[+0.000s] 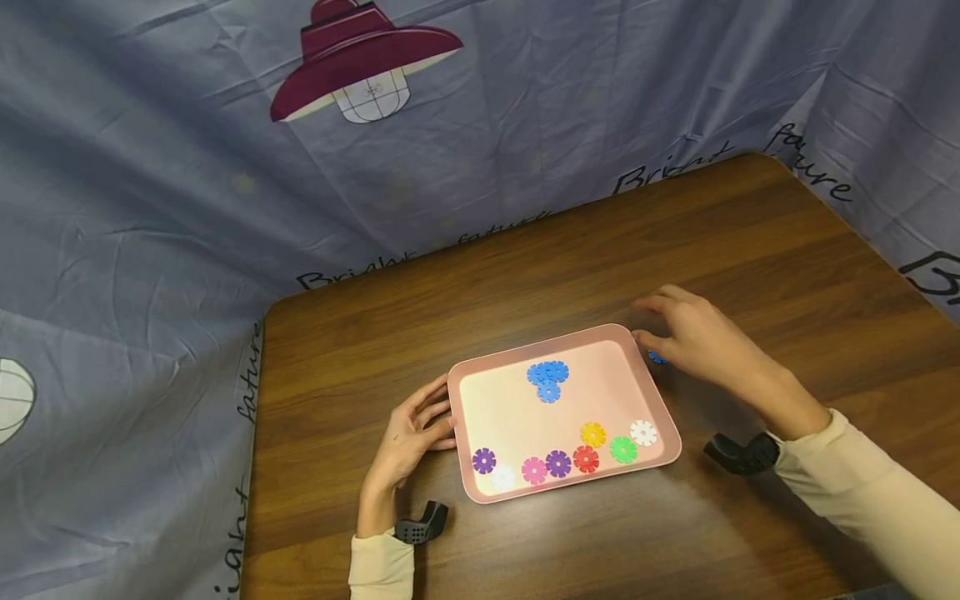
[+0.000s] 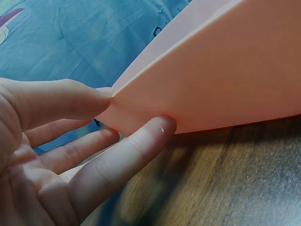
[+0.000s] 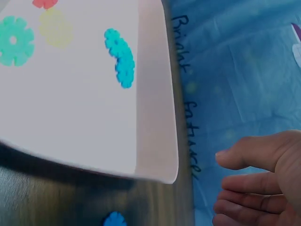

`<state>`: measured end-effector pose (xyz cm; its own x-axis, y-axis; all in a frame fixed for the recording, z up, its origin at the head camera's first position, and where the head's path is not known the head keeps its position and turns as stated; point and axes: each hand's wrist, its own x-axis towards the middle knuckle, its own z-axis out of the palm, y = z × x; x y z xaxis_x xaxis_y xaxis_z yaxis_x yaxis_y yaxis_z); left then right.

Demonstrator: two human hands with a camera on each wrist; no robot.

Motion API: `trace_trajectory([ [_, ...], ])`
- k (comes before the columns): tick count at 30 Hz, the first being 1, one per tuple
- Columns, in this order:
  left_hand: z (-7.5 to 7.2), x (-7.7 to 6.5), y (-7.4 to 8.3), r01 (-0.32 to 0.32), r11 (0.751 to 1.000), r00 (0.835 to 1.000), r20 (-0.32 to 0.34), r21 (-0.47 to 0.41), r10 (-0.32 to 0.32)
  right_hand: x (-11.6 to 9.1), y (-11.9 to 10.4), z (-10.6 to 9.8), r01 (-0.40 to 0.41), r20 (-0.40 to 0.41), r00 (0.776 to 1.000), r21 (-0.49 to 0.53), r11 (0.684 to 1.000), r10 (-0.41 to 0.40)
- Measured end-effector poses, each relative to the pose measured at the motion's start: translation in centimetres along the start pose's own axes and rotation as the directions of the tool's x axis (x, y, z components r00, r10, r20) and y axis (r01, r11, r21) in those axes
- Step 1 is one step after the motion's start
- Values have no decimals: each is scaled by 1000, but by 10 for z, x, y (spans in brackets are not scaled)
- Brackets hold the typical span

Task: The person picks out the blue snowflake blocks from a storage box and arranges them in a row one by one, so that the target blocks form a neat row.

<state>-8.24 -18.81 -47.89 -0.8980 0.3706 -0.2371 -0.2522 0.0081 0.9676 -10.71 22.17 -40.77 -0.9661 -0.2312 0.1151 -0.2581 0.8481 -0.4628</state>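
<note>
Pink tray [image 1: 570,408] — relaxed left grip [image 1: 408,433] touching; wide right grip [image 1: 693,333] partly hides blue disc [image 1: 657,358].

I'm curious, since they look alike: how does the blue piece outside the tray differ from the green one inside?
The blue piece lies on the table near the right hand; the green piece lies in the tray. In the head view, the blue piece is partly hidden, while the green piece shows whole. Both have notched edges.

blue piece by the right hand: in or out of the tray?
Out: the blue piece lies on the table, outside the tray.
</note>
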Motion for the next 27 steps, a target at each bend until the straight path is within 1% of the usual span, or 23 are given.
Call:
trace_trajectory([
  [9,-1,-1,0,-2,1000,1000,2,-2,2,9,-17,2,32,32,999,24,999,-32],
  [13,-1,0,0,-8,1000,1000,6,0,8,10,-21,5,31,39,999,41,999,-33],
  [27,0,0,0,-4,1000,1000,1,0,4,8,-29,22,52,52,997,64,997,-55],
])
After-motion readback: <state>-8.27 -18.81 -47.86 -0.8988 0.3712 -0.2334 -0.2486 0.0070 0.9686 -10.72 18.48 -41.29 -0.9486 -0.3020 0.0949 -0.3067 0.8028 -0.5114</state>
